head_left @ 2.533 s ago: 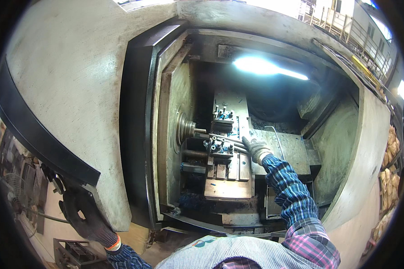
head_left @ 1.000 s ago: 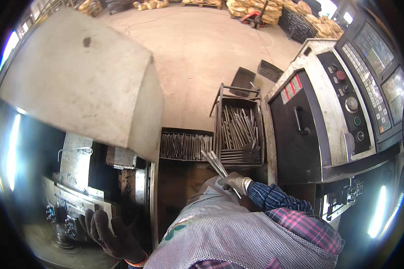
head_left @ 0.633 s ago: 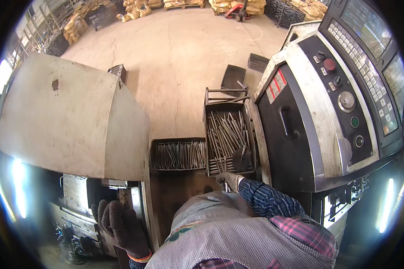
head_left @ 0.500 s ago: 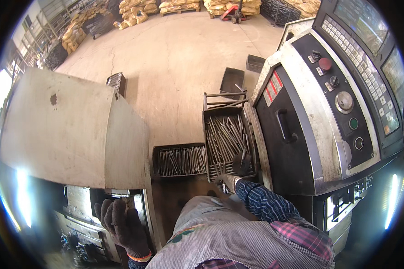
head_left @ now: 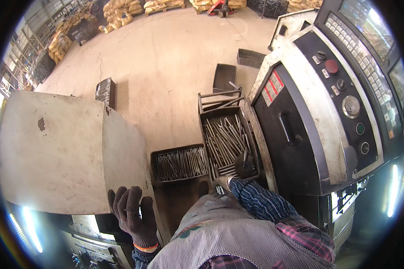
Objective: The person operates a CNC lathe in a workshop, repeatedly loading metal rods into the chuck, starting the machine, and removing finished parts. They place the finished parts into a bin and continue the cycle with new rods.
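My left hand (head_left: pixel 134 213), in a dark brown knitted glove with an orange cuff edge, is raised beside the pale machine housing. Its fingers are spread and hold nothing. At the near edge of a dark bin (head_left: pixel 204 130) full of metal rods (head_left: pixel 226 139), my gloved right hand (head_left: pixel 221 182) is curled. Short shiny rod ends (head_left: pixel 220 190) show below its fingers; how many it grips cannot be told. A dark rounded object (head_left: pixel 244 165) lies on the rods near that hand. To the left stands a second bin (head_left: pixel 155 168) of rods in rows.
A machine with a control panel (head_left: pixel 345 96) and black-handled door (head_left: pixel 285 134) rises on the right. The pale housing (head_left: pixel 54 152) stands left. Behind the rod bin are a metal frame (head_left: pixel 220 95) and dark trays (head_left: pixel 224 77). Another bin (head_left: pixel 105 93) sits on the floor.
The view has shifted a little. My right hand has drawn slightly nearer my body from the rods, with rod ends in it. My left hand stays open and has risen.
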Demonstrator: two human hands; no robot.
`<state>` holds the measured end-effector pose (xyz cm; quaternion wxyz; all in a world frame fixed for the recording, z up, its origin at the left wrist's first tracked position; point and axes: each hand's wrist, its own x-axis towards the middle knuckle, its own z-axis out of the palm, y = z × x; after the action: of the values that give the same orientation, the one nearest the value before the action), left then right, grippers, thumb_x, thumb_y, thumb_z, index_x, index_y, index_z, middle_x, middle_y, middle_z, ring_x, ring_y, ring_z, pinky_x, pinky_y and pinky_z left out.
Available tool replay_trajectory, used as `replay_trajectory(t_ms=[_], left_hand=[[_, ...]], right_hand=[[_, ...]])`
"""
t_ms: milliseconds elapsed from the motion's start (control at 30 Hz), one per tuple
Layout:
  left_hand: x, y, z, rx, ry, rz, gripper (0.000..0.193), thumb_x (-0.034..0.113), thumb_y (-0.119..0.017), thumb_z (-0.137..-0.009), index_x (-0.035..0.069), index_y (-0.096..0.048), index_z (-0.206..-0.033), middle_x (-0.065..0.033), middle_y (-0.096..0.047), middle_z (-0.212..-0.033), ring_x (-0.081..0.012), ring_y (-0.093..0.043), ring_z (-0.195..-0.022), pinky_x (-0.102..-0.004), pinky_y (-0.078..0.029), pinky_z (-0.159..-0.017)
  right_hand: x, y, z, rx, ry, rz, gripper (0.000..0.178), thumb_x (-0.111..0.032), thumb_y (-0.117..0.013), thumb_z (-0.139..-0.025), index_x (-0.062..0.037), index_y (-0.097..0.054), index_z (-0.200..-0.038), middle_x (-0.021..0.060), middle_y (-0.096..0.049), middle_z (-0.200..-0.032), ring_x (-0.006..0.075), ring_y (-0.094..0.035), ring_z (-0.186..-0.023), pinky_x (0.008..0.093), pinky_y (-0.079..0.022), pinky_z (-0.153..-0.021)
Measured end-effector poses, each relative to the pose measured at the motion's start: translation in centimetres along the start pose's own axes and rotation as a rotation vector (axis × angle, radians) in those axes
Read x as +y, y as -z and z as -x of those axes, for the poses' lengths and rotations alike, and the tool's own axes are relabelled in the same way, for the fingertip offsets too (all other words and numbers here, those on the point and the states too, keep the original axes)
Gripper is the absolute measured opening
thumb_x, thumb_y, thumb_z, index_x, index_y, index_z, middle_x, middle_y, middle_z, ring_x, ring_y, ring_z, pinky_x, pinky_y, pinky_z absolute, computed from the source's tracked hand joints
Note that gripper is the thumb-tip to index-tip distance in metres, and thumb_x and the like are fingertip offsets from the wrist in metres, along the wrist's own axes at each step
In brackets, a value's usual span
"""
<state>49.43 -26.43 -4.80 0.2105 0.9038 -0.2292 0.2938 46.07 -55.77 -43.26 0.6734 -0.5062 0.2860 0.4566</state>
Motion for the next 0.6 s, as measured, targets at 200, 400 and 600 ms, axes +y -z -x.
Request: replay_trajectory(t_ms=[200,400,600], left_hand=[[-2.5,-1.8,-0.2,-0.05,0.059,0.009,0.036,0.01,-0.076,-0.088,0.011,-0.067,-0.123,-0.0072,-0.069,-0.116,-0.0336,-0.063,-0.116,-0.0582,-0.039,-0.115],[-3.6,-4.5,-1.7,-0.109,0.029,0.146,0.034,0.007,-0.075,-0.088,0.009,-0.067,-0.121,-0.0085,-0.069,-0.116,-0.0343,-0.062,-0.117,-0.0584,-0.038,-0.114],[-3.1,-8.4,-3.8,-0.13,-0.05,0.266,0.039,0.004,-0.077,-0.083,0.01,-0.068,-0.121,-0.0084,-0.069,-0.113,-0.034,-0.064,-0.113,-0.0572,-0.039,-0.113]], right_hand=[[-0.6,-2.5,0.0,0.133,-0.252,-0.065,0.044,-0.026,-0.044,-0.107,0.0084,-0.063,-0.126,0.0193,-0.074,-0.109,0.0301,-0.072,-0.091,0.047,-0.062,-0.076],[1.4,-2.3,-1.1,0.27,-0.231,0.438,0.062,-0.051,-0.046,-0.103,-0.0014,-0.063,-0.137,0.0191,-0.066,-0.134,0.0335,-0.067,-0.116,0.0447,-0.054,-0.097],[-3.6,-4.5,11.4,0.362,-0.266,0.367,0.066,-0.052,-0.055,-0.1,-0.0023,-0.057,-0.143,0.0156,-0.059,-0.144,0.0256,-0.061,-0.126,0.0352,-0.049,-0.105]])
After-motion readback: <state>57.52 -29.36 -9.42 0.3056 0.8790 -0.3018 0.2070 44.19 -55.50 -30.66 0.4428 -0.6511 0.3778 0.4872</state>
